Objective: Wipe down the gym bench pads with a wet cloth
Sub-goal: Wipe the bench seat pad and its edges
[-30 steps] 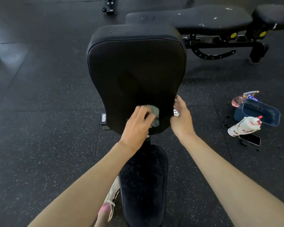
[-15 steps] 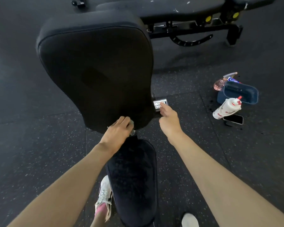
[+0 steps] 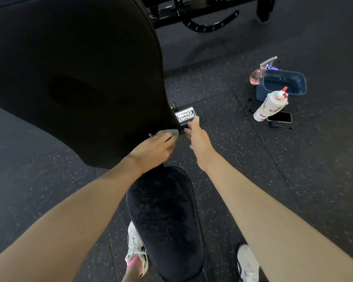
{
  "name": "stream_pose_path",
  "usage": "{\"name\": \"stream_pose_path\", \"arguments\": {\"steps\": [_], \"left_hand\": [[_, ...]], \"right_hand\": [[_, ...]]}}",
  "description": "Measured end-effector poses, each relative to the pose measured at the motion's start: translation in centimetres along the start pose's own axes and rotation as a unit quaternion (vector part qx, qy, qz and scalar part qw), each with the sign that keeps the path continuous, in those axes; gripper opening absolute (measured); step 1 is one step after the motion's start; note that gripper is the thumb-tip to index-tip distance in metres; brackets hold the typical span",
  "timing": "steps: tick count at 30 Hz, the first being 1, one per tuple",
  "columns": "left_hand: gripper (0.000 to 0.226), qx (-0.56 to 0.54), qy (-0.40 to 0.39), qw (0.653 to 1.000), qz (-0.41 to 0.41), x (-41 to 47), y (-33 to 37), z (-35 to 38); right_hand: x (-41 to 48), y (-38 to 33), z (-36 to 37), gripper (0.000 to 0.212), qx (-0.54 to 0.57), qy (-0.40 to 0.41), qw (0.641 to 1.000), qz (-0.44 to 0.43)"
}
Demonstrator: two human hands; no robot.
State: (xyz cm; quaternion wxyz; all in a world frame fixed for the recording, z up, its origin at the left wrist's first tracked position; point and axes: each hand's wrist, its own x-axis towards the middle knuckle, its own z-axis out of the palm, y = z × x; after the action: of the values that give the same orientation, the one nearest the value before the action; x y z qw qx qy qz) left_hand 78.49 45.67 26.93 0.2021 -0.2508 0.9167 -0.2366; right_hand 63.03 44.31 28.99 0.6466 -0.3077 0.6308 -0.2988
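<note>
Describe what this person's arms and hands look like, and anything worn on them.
Both arms are bare: no sleeve shows on the left forearm or the right forearm. The left hand and right hand wear no gloves, and no watch, bracelet or ring is visible.

Head view, looking down. The left hand (image 3: 155, 148) presses a grey-green cloth (image 3: 168, 131) against the lower right edge of the black back pad (image 3: 73, 78). The right hand (image 3: 198, 139), fingers extended, reaches to the lettered frame plate (image 3: 185, 116) just beside it. The seat pad (image 3: 163, 216) lies between the forearms. On the speckled floor (image 3: 293, 180) at right, grouped closely — a blue tub (image 3: 260, 96), a white bottle (image 3: 270, 105), a phone (image 3: 279, 117) and a pink spray bottle (image 3: 256, 76).
</note>
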Motion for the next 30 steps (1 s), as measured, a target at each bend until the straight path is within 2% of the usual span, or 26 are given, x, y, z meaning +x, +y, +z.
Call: {"name": "stream_pose_path", "arguments": {"steps": [2, 4, 6, 7, 9, 12, 14, 16, 20, 23, 24, 26, 28, 30], "left_hand": [[0.060, 0.022, -0.060, 0.997, 0.051, -1.4, 1.1, 1.2], [0.051, 0.021, -0.088, 0.995, 0.049, -2.6, 1.8, 2.2], [0.043, -0.023, -0.130, 0.990, 0.044, -3.4, 2.2, 2.5], [0.042, -0.041, -0.126, 0.990, 0.051, -3.6, 2.4, 2.8], [0.043, -0.052, -0.082, 0.994, 0.054, -3.4, 2.1, 2.5], [0.045, -0.096, 0.030, 0.995, 0.012, -1.5, 1.2, 1.2], [0.046, -0.121, 0.069, 0.990, -0.017, 0.1, 0.8, 0.6], [0.045, -0.096, 0.076, 0.992, -0.013, 0.8, 0.7, 1.0], [0.043, -0.062, -0.044, 0.997, 0.006, -0.4, 2.4, 2.9], [0.048, -0.174, -0.095, 0.979, -0.042, -0.3, 2.8, 2.9], [0.049, -0.228, -0.079, 0.968, -0.068, -0.1, 2.6, 2.3], [0.048, -0.281, 0.020, 0.956, -0.085, 0.2, 2.1, 1.2], [0.037, -0.234, 0.157, 0.954, -0.101, 0.6, 1.3, 0.1], [0.028, -0.211, 0.244, 0.934, -0.152, 1.2, 0.3, -0.9]], "right_hand": [[-0.1, 1.0, 0.5, 0.067, 0.015, -0.002, 0.999, 0.031], [-0.2, 2.0, 1.1, 0.066, 0.041, -0.005, 0.998, 0.052], [-0.2, 2.7, 1.6, 0.065, 0.064, -0.005, 0.996, 0.065], [-0.2, 2.9, 1.7, 0.066, 0.071, -0.005, 0.995, 0.070], [0.1, 3.4, 1.8, 0.068, 0.079, 0.007, 0.994, 0.077], [0.4, 3.9, 1.4, 0.070, 0.091, 0.024, 0.992, 0.078], [0.5, 4.2, 1.2, 0.070, 0.103, 0.027, 0.991, 0.075], [0.7, 4.5, 1.1, 0.070, 0.111, 0.026, 0.990, 0.078], [1.1, 5.0, 1.1, 0.069, 0.107, 0.018, 0.990, 0.090], [1.2, 5.1, 1.1, 0.069, 0.114, 0.010, 0.989, 0.090], [1.2, 5.1, 1.1, 0.069, 0.121, 0.010, 0.989, 0.088], [1.2, 5.1, 0.9, 0.070, 0.133, 0.013, 0.988, 0.079], [1.1, 5.1, 0.6, 0.072, 0.137, 0.018, 0.988, 0.074], [0.9, 5.1, 0.3, 0.073, 0.142, 0.017, 0.987, 0.079]]}}
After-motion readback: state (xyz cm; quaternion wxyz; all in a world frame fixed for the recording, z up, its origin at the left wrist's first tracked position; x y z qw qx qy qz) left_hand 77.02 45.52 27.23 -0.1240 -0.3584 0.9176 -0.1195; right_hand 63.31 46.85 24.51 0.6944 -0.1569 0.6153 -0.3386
